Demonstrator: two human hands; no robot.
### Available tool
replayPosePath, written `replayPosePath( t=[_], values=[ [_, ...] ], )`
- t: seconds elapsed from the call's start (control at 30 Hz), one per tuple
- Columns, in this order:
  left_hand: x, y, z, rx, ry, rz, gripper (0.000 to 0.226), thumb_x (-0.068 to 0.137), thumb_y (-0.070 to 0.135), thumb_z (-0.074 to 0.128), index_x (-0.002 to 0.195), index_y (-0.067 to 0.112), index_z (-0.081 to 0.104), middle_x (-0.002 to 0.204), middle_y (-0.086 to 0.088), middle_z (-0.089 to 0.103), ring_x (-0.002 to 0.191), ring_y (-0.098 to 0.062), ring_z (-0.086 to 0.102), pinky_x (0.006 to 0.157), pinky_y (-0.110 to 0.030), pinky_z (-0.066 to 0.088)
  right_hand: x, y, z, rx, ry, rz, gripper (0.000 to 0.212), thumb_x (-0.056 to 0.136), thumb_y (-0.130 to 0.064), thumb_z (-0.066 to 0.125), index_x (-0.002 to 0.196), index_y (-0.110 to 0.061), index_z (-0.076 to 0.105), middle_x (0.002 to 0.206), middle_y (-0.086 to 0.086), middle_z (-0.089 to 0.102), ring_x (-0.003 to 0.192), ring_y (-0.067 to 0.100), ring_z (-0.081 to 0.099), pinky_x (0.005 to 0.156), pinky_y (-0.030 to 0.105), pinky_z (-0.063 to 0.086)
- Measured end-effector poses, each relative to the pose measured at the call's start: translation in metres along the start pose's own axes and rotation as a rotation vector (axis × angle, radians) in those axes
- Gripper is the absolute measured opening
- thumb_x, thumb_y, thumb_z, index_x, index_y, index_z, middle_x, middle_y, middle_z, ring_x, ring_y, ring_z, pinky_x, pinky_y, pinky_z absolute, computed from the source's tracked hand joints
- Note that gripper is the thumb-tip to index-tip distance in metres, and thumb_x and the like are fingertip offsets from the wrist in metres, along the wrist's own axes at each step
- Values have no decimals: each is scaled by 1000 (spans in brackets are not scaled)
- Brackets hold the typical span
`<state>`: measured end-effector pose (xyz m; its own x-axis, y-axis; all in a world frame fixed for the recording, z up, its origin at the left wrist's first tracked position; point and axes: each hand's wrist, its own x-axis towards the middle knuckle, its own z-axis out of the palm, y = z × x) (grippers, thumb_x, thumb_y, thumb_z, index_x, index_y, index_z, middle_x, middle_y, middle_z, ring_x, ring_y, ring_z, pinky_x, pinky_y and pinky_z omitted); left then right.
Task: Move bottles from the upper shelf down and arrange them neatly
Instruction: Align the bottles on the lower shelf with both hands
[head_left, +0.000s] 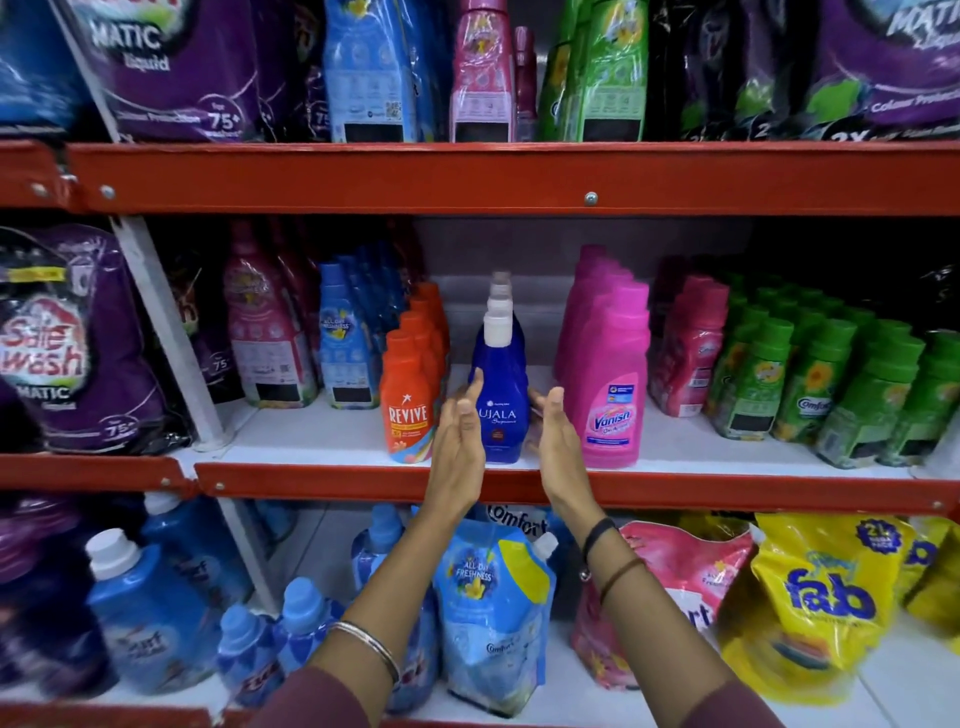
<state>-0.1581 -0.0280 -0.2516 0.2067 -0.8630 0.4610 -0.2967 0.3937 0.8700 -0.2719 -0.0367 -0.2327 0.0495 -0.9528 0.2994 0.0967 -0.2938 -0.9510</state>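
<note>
Big red metal shelving (467, 176) fills my view, three levels packed with laundry stuff. Biggest things are the purple pouches (67, 343) on the left reading "Safe wash MATIC" and "75+", plus the yellow "fab" pouch (826, 597) down at the bottom right and a blue "ALL DAY FRESHNESS" Comfort refill (493, 608) right under my arms. On the middle shelf, green Comfort bottles (815, 389) are crowded at the right, then a row of pink Vanish bottles (610, 384), and orange REVIVE bottles (408, 395) on the other side. Between those two rows stands the blue UJALA bottle (500, 389), front of its own file, at the shelf's front edge, upright, white cap pointing straight up, label facing me. More white caps line up behind it. My left hand (460, 436) and right hand (553, 431) sit on either side of it, palms facing in, fingers straight and spread loose, not gripping anything. Left fingertips look just at the bottle's side, can't tell if they touch
</note>
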Motion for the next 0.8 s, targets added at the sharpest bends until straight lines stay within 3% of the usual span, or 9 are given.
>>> replayPosePath(
  t=[0.1,0.17,0.3,0.43,0.53,0.63,0.7,0.8],
  values=[
    [-2,4,-4,0,-25,-4,90,76,88,5,146,40,33,155,12,29,139,-3,27,117,-34,22,1,0,-2,45,3,1,87,74,-79,25,129,-17,54,131,6,60,106,1,61,98,34,50],
    [-3,6,-6,-28,-39,-11,92,73,90,5,145,41,34,154,13,30,138,-4,29,115,-31,24,2,3,-4,40,22,9,82,79,-71,24,130,-14,53,129,8,62,102,0,63,96,36,52],
    [-3,7,-8,-56,-63,-24,87,70,92,5,139,49,35,154,11,31,137,-4,30,113,-32,26,1,5,-2,24,47,5,75,79,-74,26,122,-22,58,124,5,65,106,11,65,97,46,52],
    [-4,8,-10,-61,-65,-24,85,69,93,7,138,50,33,155,8,32,138,-7,31,115,-38,27,1,6,-1,13,49,7,81,79,-74,27,127,-16,57,126,9,65,109,15,65,99,47,51],
    [-6,10,-10,-44,-52,-1,79,73,91,8,137,52,33,155,5,32,141,-11,30,117,-45,27,-1,6,1,-7,61,-16,72,80,-74,28,124,-24,56,127,2,62,114,12,60,105,42,46],
    [-13,14,-16,-64,56,107,68,84,82,14,134,46,41,152,2,39,142,-12,31,117,-46,27,-13,7,12,-71,181,-171,59,88,-69,27,125,-30,50,133,-1,54,120,5,49,109,28,36],
    [-16,16,-26,-109,170,228,62,92,73,18,133,36,47,148,0,44,139,-12,37,115,-39,30,-23,9,23,-62,243,-334,57,87,-67,31,124,-29,53,129,0,55,123,8,50,107,26,37],
    [-14,11,-48,-74,289,341,65,97,63,17,135,22,50,145,-5,46,136,-15,40,112,-26,30,-33,9,48,-57,117,-419,56,88,-66,34,120,-27,57,126,0,60,123,12,53,105,24,38]
  ],
)
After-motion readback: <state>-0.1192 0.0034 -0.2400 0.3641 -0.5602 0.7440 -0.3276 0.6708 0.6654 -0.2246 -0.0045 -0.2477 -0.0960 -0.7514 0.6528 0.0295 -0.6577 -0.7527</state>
